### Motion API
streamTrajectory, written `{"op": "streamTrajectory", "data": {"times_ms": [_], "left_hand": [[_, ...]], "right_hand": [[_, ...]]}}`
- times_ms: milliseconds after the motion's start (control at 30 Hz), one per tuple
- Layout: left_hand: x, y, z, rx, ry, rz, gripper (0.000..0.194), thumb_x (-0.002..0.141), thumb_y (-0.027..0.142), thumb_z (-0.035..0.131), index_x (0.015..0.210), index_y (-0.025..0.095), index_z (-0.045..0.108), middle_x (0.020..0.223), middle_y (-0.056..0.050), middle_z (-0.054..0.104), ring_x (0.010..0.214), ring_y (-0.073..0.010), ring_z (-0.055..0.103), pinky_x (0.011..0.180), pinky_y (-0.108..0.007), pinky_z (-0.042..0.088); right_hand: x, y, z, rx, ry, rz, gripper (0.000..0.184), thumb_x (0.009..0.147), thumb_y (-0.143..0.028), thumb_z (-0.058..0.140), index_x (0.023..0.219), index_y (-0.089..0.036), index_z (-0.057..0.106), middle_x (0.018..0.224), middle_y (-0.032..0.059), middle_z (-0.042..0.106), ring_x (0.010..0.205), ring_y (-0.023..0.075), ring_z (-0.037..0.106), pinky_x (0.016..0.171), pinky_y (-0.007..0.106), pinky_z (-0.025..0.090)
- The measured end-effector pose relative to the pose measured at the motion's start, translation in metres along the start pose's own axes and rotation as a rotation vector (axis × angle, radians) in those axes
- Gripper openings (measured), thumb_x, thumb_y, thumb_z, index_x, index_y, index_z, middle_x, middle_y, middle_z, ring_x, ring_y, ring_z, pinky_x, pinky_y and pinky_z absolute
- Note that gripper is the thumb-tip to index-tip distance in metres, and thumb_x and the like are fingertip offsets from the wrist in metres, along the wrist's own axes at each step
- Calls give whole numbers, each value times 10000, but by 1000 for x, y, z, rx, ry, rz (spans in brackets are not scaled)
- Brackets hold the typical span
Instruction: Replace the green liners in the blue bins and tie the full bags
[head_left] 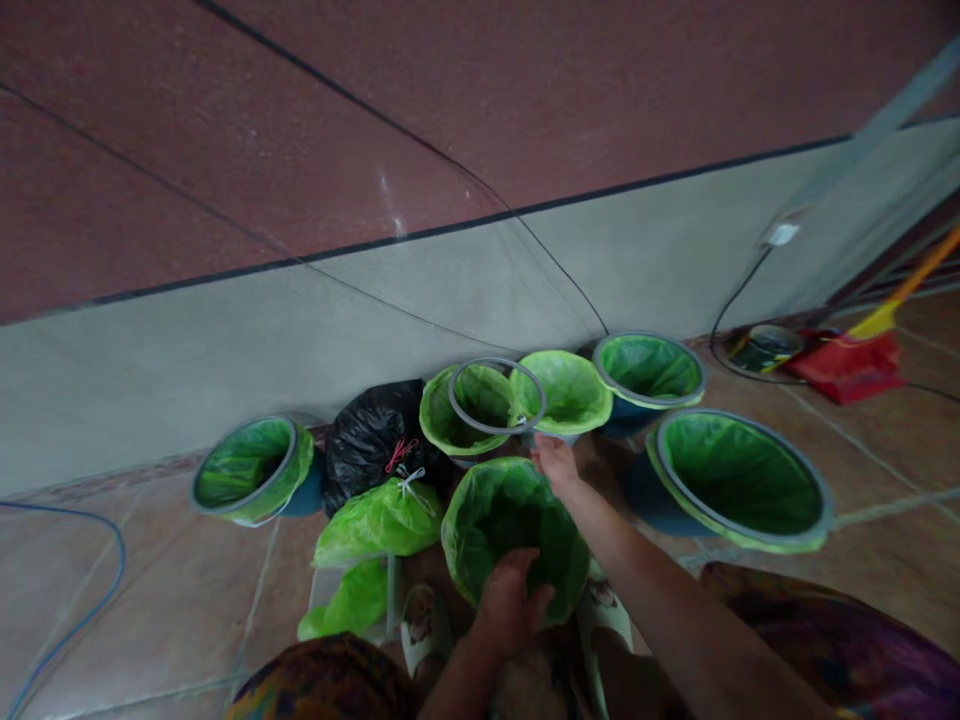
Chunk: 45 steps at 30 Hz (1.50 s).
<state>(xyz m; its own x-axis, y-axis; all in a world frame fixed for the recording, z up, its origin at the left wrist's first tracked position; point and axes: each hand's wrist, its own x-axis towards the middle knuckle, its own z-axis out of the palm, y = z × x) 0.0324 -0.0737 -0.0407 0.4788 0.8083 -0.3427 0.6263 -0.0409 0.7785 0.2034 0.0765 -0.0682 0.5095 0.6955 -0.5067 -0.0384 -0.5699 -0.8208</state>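
My left hand [512,603] grips the near rim of a bin lined with a green bag [495,515] that stands in front of me. Over its far rim my right hand [556,461] reaches out and pinches a grey ring [469,417], holding it tilted between two other green-lined bins [444,425] [574,392]. The ring is lifted off the bins and overlaps both of them.
Further green-lined bins stand at the left [251,470], back right [649,373] and right [739,482]. A tied black bag [371,435] and a tied green bag [379,520] lie left of centre. Against the wall are a red dustpan [847,365], a cable [731,300] and a blue hose [75,610].
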Motion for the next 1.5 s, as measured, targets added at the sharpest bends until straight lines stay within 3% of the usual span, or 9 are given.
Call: {"op": "streamTrajectory", "data": {"times_ms": [167, 300, 467, 633, 833, 1000, 1133, 1300, 1500], "left_hand": [[-15, -12, -6, -175, 156, -201, 426, 827, 302, 529, 1206, 127, 614, 1165, -138, 671, 1026, -230, 640, 940, -370, 495], [-16, -25, -9, -302, 205, -224, 393, 814, 298, 563, 1160, 126, 634, 1128, -149, 685, 981, -226, 662, 908, -359, 510], [-8, -33, -27, -482, 396, -252, 339, 790, 317, 612, 1075, 140, 661, 1038, -138, 711, 958, -233, 675, 870, -353, 516], [-3, -27, -63, -751, 649, -331, 403, 801, 488, 610, 1033, 161, 646, 1039, -116, 706, 938, -222, 665, 832, -342, 509], [-16, -9, -96, -1382, 536, -338, 569, 873, 654, 396, 1151, 183, 554, 1059, -117, 697, 902, -209, 683, 740, -336, 532], [-24, -1, -74, -1173, 463, -240, 474, 741, 430, 707, 1108, 158, 581, 881, -66, 707, 734, -164, 683, 683, -286, 523], [-25, -1, -46, -1066, 459, -209, 542, 694, 447, 732, 1114, 148, 562, 869, -68, 700, 727, -179, 692, 650, -295, 532], [-23, -10, -40, -1020, 511, -241, 517, 681, 480, 723, 1047, 145, 577, 790, -32, 665, 716, -184, 690, 619, -303, 544], [-20, -15, -48, -989, 524, -237, 467, 702, 462, 696, 1029, 149, 581, 717, 17, 607, 662, -156, 668, 595, -279, 542]], "right_hand": [[23, -43, 50, 305, -7, 377, 250, 911, -362, 567, 740, -200, 481, 457, -68, 476, 378, 73, 446, 398, 173, 390], [33, -49, 51, 300, 68, 404, 228, 889, -204, 591, 698, -187, 467, 426, -94, 431, 343, 44, 403, 385, 136, 366], [20, -59, 14, 293, 117, 276, 205, 870, -141, 571, 693, -181, 478, 411, -91, 424, 346, 47, 391, 351, 129, 346], [-35, -45, -38, 294, -8, 192, 195, 860, -120, 552, 670, -154, 522, 474, -47, 523, 362, 36, 407, 371, 138, 354], [-90, 25, -88, -208, -303, -54, 222, 862, -197, 531, 651, -140, 572, 491, -24, 537, 389, 63, 431, 396, 175, 314], [-83, 47, -108, -824, -175, -236, 228, 888, -237, 501, 782, -123, 667, 785, 94, 704, 706, 144, 646, 551, 193, 388], [-78, 58, -109, -1154, -107, -225, 290, 935, -257, 451, 955, -88, 686, 1009, 179, 711, 961, 215, 671, 712, 225, 454], [-82, 71, -100, -1230, -90, -236, 337, 951, -277, 430, 1138, -72, 621, 1082, 189, 697, 1022, 234, 669, 824, 277, 483], [-75, 69, -89, -1192, -117, -197, 384, 967, -344, 393, 1055, -92, 668, 1091, 206, 694, 1069, 272, 654, 872, 333, 491]]}}
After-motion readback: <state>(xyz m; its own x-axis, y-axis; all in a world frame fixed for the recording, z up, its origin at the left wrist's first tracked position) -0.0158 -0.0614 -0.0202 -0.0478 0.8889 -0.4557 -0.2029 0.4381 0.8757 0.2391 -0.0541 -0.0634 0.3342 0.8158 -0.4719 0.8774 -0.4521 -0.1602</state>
